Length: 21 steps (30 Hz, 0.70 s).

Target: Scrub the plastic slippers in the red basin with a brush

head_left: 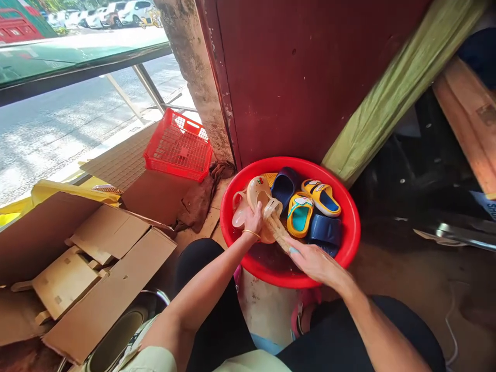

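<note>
A large red basin [351, 227] holds several shoes and some dark water. My left hand [253, 219] grips a cream clog [259, 190] with a small red ornament, near the basin's left side. In my right hand [312, 261] is a pale brush [279, 232], its far end against the clog's strap. Beyond my hands lie a navy shoe [284, 187], a yellow slipper with a teal insole [299, 217], a yellow and navy slipper [321, 196] and a dark blue slide [325, 231]. A pale translucent shoe [239, 212] rests left of the clog.
A red plastic crate [180, 150] stands on cardboard at the upper left. An open cardboard box [116, 294] is at the left. Behind the basin rises a dark red panel [302, 77], with a green-wrapped pole [399, 98] leaning at its right.
</note>
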Each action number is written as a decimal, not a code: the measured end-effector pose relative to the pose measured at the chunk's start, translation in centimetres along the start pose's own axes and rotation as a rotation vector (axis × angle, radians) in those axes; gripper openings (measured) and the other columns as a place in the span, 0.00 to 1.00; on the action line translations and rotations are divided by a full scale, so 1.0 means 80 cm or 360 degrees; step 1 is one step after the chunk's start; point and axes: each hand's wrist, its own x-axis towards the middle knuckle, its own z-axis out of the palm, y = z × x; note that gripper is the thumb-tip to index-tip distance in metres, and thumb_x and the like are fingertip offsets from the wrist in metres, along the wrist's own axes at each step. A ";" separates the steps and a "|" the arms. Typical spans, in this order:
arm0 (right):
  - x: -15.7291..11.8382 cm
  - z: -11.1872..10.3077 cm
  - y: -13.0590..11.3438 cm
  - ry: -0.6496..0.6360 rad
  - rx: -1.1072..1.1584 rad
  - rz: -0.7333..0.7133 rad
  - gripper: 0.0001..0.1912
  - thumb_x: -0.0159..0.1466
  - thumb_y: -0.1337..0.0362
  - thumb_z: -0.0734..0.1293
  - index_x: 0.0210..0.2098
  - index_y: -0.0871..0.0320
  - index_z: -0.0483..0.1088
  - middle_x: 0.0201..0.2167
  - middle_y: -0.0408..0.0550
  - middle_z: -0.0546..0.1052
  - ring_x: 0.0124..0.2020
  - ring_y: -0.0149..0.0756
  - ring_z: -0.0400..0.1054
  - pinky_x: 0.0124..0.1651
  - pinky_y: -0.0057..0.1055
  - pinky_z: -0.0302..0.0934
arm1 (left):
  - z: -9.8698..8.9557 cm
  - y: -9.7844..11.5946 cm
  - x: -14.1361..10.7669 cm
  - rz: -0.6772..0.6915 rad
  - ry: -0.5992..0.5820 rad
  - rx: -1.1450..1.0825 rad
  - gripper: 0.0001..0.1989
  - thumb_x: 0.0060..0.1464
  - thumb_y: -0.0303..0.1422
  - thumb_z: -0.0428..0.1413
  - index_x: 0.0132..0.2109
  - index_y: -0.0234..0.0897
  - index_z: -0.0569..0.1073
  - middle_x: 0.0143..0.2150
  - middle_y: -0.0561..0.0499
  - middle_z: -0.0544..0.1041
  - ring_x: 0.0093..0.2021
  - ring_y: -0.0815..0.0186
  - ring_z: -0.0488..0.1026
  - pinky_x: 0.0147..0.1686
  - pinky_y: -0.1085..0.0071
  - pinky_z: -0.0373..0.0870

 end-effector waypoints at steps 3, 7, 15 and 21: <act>0.049 0.012 -0.011 0.0137 0.0017 0.0123 0.31 0.69 0.65 0.57 0.72 0.53 0.58 0.49 0.53 0.82 0.48 0.44 0.77 0.46 0.33 0.67 | 0.011 0.001 -0.022 0.0035 -0.0131 -0.0006 0.18 0.65 0.46 0.52 0.49 0.35 0.70 0.51 0.39 0.78 0.53 0.55 0.75 0.55 0.63 0.68; 0.087 0.012 -0.016 0.0223 0.0212 0.0165 0.30 0.68 0.65 0.59 0.69 0.54 0.62 0.43 0.49 0.84 0.41 0.39 0.78 0.42 0.29 0.67 | 0.013 -0.005 -0.042 0.0063 -0.0276 0.0056 0.17 0.64 0.47 0.52 0.45 0.36 0.70 0.48 0.40 0.79 0.52 0.55 0.75 0.52 0.64 0.68; -0.003 0.008 -0.012 -0.0247 0.0455 -0.0103 0.31 0.66 0.64 0.59 0.67 0.50 0.66 0.54 0.48 0.80 0.45 0.39 0.78 0.53 0.36 0.68 | -0.017 -0.004 0.000 -0.0046 -0.0124 0.0135 0.24 0.65 0.53 0.47 0.40 0.36 0.73 0.46 0.38 0.79 0.50 0.52 0.74 0.52 0.60 0.67; -0.011 0.009 0.002 -0.0245 0.0170 0.0015 0.32 0.68 0.63 0.58 0.71 0.45 0.59 0.59 0.48 0.77 0.55 0.44 0.75 0.56 0.38 0.66 | -0.006 -0.011 0.005 -0.0073 -0.0099 0.0053 0.22 0.65 0.51 0.48 0.41 0.37 0.74 0.45 0.39 0.80 0.50 0.53 0.75 0.52 0.59 0.68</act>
